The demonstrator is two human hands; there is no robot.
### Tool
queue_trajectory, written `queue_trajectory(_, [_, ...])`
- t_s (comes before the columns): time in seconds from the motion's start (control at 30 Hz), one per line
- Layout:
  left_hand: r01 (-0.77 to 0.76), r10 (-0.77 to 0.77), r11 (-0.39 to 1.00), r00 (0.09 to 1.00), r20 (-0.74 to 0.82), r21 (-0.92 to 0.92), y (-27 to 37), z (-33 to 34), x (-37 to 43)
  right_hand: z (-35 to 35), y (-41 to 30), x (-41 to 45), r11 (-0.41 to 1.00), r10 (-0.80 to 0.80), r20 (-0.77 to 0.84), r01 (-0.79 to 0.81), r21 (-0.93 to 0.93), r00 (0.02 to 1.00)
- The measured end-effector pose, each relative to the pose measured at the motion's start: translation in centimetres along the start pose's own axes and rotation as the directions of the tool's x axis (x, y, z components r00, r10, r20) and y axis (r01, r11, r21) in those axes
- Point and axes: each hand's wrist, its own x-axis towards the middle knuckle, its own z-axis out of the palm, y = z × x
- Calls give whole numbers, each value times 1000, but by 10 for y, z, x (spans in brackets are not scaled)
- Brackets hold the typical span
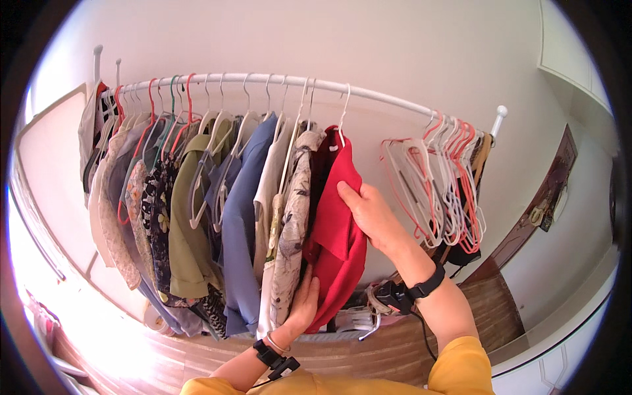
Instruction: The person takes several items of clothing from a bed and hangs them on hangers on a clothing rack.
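Observation:
A red collared garment (340, 207) hangs from a white hanger (343, 113) at the right end of the row of clothes. My right hand (373, 215) grips its right edge, thumb on the front and fingers mostly behind the cloth. Lower down, my left hand (303, 306) reaches up with extended fingers against the garment's left edge; whether it pinches the cloth is hidden. Just left of the red garment hangs a pale patterned shirt (292, 237), close beside my left fingers. Both wrists wear black straps with small devices.
A white clothes rail (390, 98) carries several garments, including a blue shirt (247, 217) and an olive one (190, 232). Bare red and white hangers (449, 197) bunch at its right end. Behind, low down, stands a white metal-framed item (355, 321) on the wooden floor (197, 360).

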Motion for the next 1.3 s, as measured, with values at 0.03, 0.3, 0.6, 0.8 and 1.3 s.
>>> queue_trajectory(0.03, [-36, 35, 999, 999, 24, 19, -1, 1, -2, 0, -1, 0, 1000, 2, -7, -2, -3, 1000])
queue_trajectory(0.3, [-18, 27, 989, 998, -60, 146, -34, 13, 16, -11, 12, 14, 990, -139, 164, 138, 21, 977])
queue_trajectory(0.6, [32, -23, 929, 999, -27, 369, -116, 49, 15, -58, 218, 38, 862, -506, -243, 492, -121, 828])
queue_trajectory(0.8, [503, -519, 853, 847, 115, 137, -233, 102, -55, -63, 537, -213, 878, 384, 828, 115, -464, 407])
queue_trajectory(1.3, [243, -162, 970, 737, -656, 33, -159, 129, -98, -96, 336, 121, 906, -420, -58, 415, -85, 906])
